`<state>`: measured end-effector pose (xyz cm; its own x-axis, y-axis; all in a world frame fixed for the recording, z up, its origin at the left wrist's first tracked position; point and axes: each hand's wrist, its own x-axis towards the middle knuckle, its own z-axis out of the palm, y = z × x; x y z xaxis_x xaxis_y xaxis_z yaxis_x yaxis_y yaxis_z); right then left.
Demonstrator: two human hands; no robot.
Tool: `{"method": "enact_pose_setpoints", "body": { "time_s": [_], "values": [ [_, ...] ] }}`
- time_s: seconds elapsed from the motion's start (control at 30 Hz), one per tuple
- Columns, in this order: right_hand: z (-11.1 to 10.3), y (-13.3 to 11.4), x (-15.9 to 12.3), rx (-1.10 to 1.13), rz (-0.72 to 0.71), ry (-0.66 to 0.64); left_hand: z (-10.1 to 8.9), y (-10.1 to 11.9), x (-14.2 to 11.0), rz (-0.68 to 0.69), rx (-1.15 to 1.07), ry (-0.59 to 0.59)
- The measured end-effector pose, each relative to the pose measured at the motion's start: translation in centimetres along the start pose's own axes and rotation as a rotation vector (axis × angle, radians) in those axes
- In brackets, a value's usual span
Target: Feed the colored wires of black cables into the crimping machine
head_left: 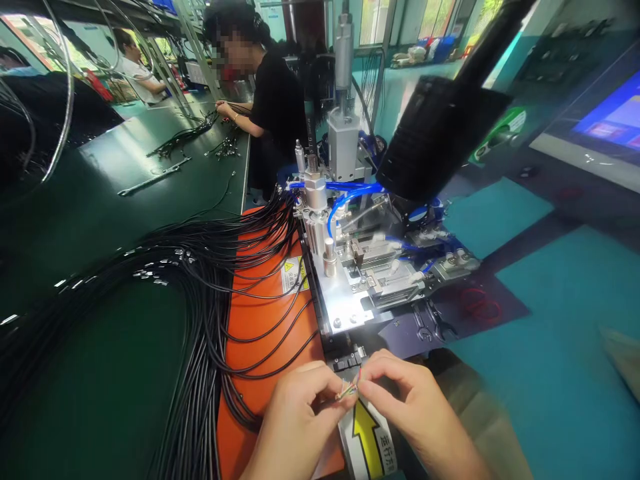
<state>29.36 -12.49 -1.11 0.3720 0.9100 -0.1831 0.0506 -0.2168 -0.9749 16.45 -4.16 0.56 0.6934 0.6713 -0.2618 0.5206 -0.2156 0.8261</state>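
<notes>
Low in the view, my left hand (307, 407) and my right hand (405, 400) meet over the front end of the machine. Thin coloured wires (347, 392) stick out between the fingertips of my left hand, which is closed on them. Thumb and index finger of my right hand pinch a red wire (361, 375) beside them. The cable that these wires belong to is hidden by my hands. Just beyond my fingertips lies a small black fixture (349, 360) on the machine's track. Below them is a yellow arrow label (367, 433).
Many black cables (200, 320) run over the dark green table (120, 360) and the orange cover (270, 327). The metal machine (345, 287) with blue hoses stands ahead, a black lamp (440, 133) over it. Wrenches (430, 323) lie right. A co-worker (275, 100) handles cables further back.
</notes>
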Motion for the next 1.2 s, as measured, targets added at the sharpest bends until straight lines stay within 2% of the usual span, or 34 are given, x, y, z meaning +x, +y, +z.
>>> {"method": "enact_pose_setpoints", "body": {
  "time_s": [0.17, 0.37, 0.47, 0.57, 0.7, 0.77, 0.9, 1.03, 1.2],
  "values": [
    [0.2, 0.0, -0.1, 0.04, 0.016, 0.034, 0.3, -0.3, -0.3, 0.008, -0.021, 0.089],
    [0.4, -0.2, -0.4, 0.199, 0.153, -0.008, 0.6, -0.7, -0.6, 0.091, 0.006, 0.204],
    [0.5, 0.2, -0.5, 0.196, 0.126, -0.007, 0.5, -0.5, -0.5, 0.034, -0.089, 0.193],
    [1.0, 0.8, -0.8, 0.003, -0.074, 0.058, 0.4, -0.4, -0.4, -0.054, -0.191, 0.168],
    [1.9, 1.3, -1.3, -0.436, -0.552, 0.262, 0.6, -0.5, -0.4, -0.052, -0.187, 0.166],
    [2.0, 1.2, -1.5, -0.574, -0.653, 0.298, 0.7, -0.5, -0.5, -0.038, -0.167, 0.173],
    [1.1, 0.8, -1.4, -0.537, -0.53, 0.306, 0.8, -0.4, -0.6, -0.016, -0.152, 0.17],
    [0.1, 0.6, -0.8, -0.383, -0.422, 0.212, 0.8, -0.4, -0.5, 0.003, -0.139, 0.141],
    [-0.6, 0.0, -0.4, -0.36, -0.354, 0.095, 0.7, -0.4, -0.5, 0.027, -0.137, 0.103]
  ]
}}
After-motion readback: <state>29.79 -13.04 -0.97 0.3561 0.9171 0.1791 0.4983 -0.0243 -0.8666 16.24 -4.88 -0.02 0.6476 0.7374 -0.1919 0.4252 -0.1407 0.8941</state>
